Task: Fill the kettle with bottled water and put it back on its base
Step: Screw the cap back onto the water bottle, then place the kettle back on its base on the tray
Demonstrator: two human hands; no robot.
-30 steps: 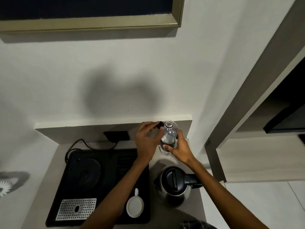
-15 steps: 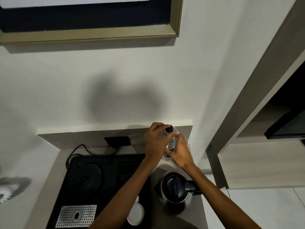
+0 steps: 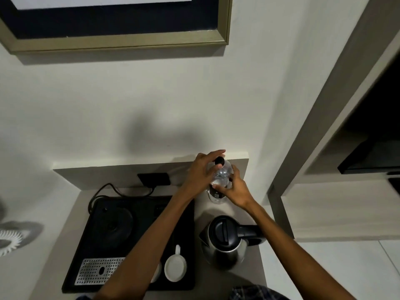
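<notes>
A grey counter (image 3: 249,284) is filling the lower frame; the right hand (image 3: 234,191) is gripping the bottle (image 3: 220,180), the left hand (image 3: 200,173) pinching its cap (image 3: 219,161). Squeezing risks spilling near the kettle (image 3: 225,241), lower centre

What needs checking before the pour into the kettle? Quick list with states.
1. Bottle held steady by right hand: ok.
2. Cap off: not ok, left hand fingers are on it.
3. Kettle lid open: not ok, it looks shut.
4. Kettle upright on the counter, off its base: ok.
5. Base free for the return: ok.
6. Water level in bottle: cannot tell.
</notes>
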